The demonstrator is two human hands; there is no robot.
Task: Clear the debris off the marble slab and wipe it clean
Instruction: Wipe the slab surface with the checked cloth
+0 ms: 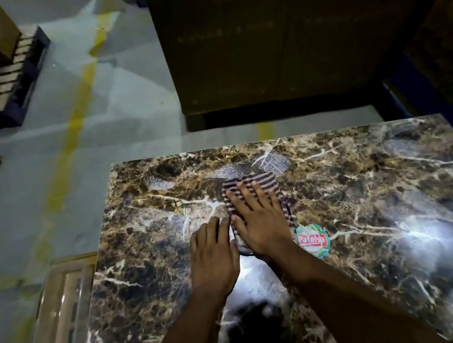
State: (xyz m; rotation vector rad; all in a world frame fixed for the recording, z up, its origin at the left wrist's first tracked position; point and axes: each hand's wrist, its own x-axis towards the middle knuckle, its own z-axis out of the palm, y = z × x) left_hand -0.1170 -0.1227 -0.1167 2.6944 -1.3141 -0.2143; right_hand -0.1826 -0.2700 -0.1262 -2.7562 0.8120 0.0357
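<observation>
Marble slab (344, 212) fills the lower right of the view, brown with white veins, glare patches at the right and near the bottom; a striped cloth (251, 188) lies on it near the middle, its long axis running from the near edge toward the far edge; right hand (256, 220) is flat on the cloth, fingers straight and spread, pressing it down; left hand (215, 256) rests on the bare slab touching the cloth's left edge, fingers straight, holding nothing; a round sticker (313, 240) sits on the slab just right of the right wrist; pale smears (234, 170) lie just beyond the cloth, toward the far edge, straight ahead of the right fingertips; so the right hand is the nearer one, and the wipe would likely go forward, away from the body; no loose debris can be made out in this dim light.
</observation>
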